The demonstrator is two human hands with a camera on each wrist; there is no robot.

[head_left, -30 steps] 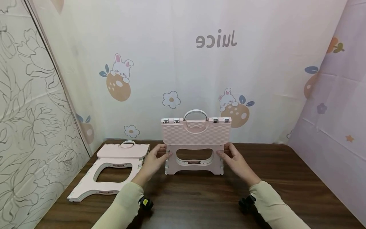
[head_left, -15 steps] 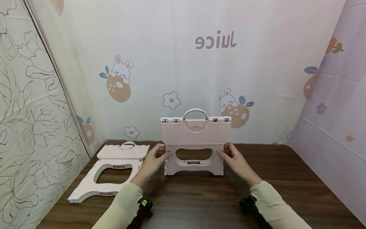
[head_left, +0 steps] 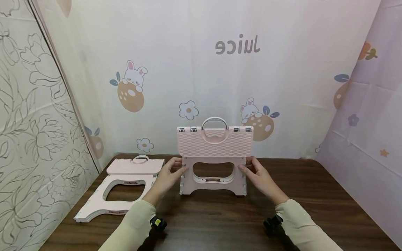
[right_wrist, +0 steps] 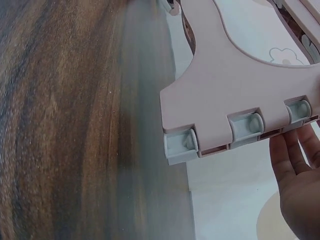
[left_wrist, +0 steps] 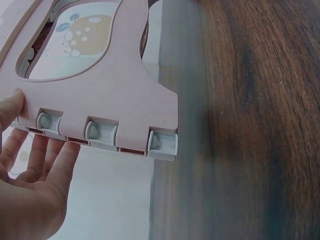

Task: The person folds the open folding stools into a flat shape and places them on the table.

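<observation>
A pink folding stool [head_left: 191, 144], folded flat, stands upright in front of me. Its woven-textured top panel and carrying handle [head_left: 215, 119] are uppermost, and an oval opening shows below. My left hand [head_left: 166, 179] grips its left edge, thumb on the near face and fingers behind. On the opposite edge my right hand [head_left: 260, 179] holds it the same way. Pale hinge pieces [left_wrist: 101, 132] line the stool's side in the left wrist view. In the right wrist view, the fingers of my right hand [right_wrist: 302, 185] sit against the hinged side, thumb mostly out of frame.
A second folded pink stool [head_left: 135, 166] lies flat on the dark wooden table [head_left: 213, 223], left of my left forearm. Printed curtains [head_left: 176, 62] hang behind the table and along both sides. Each wrist carries a small black camera [head_left: 158, 223].
The held stool's lower edge has come slightly nearer to me, and its top has risen a little in view. Both hands keep their grip; the other stool has not moved.
</observation>
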